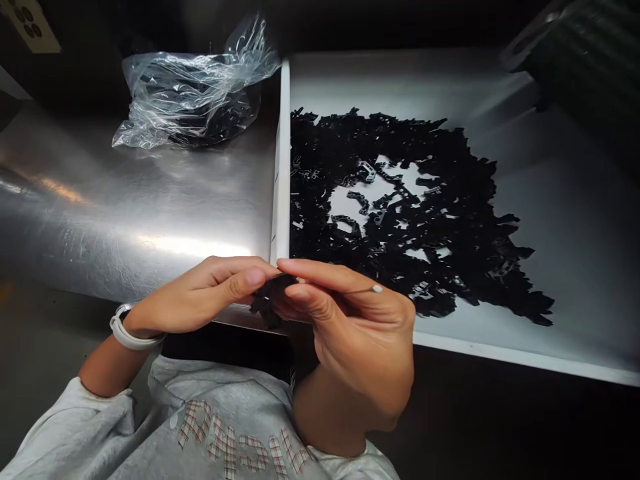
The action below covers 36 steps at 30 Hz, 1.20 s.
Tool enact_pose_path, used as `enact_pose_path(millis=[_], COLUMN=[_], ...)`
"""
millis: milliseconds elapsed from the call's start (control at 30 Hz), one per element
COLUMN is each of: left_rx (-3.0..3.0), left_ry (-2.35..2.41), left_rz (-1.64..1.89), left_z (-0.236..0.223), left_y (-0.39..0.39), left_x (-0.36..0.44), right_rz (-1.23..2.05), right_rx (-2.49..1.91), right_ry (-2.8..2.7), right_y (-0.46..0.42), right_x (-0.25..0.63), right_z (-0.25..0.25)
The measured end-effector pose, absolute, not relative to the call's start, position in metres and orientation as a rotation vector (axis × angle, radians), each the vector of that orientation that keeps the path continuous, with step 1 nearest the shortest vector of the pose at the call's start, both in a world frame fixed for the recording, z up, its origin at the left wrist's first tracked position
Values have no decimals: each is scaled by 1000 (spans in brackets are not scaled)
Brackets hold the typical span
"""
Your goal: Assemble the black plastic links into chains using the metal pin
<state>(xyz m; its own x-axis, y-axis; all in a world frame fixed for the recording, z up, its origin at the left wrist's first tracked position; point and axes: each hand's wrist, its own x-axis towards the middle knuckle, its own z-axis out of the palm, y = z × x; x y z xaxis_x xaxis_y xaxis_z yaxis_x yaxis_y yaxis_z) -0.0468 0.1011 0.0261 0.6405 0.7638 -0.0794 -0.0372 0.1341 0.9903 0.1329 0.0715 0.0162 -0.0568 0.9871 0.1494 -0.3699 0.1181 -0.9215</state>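
Close to my body, in front of the white tray's near left corner, both hands meet around small black plastic parts [270,303]. My left hand [213,290] comes from the left, its thumb pressed on the parts and its fingers curled behind. My right hand [357,327] pinches the same cluster from the right between thumb and index finger. A small white stick-like piece [377,289] shows against the right hand's fingers. How many parts are held, and how they fit together, is hidden by the fingers.
The white tray [283,160] holds a wide heap of black plastic parts [435,220]. Left of it lies a shiny metal tabletop [165,200], with a clear plastic bag [195,100] of dark contents at its back. A wall socket plate [33,27] is at the far left.
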Motion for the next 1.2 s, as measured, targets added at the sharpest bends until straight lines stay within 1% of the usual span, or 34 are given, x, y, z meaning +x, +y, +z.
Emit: enact_pose_path(millis=[100, 233, 433, 667, 833, 933, 1000, 1133, 1200], left_rx=[1407, 1418, 1290, 1111, 1111, 952, 812, 659, 612], left_ry=[651, 459, 547, 449, 417, 419, 403, 422, 431], left_rz=[619, 545, 616, 618, 651, 682, 685, 785, 849], left_z=[26, 27, 23, 19, 15, 11, 7, 1, 0], left_y=[104, 106, 103, 99, 98, 96, 93, 86, 83], left_x=[-49, -52, -48, -45, -42, -38, -37, -38, -39], right_rz=[1378, 1520, 1309, 1182, 1304, 1317, 1222, 911, 878], right_rx=[-779, -689, -874, -976, -893, -822, -835, -938, -933], right_ry=[-1035, -988, -1119, -1256, -1202, -1074, -1033, -1183, -1219], right_y=[73, 78, 78, 81, 77, 74, 75, 76, 75], right_x=[136, 137, 139, 137, 136, 136, 137, 139, 139], right_z=[20, 22, 20, 34, 30, 24, 22, 20, 20])
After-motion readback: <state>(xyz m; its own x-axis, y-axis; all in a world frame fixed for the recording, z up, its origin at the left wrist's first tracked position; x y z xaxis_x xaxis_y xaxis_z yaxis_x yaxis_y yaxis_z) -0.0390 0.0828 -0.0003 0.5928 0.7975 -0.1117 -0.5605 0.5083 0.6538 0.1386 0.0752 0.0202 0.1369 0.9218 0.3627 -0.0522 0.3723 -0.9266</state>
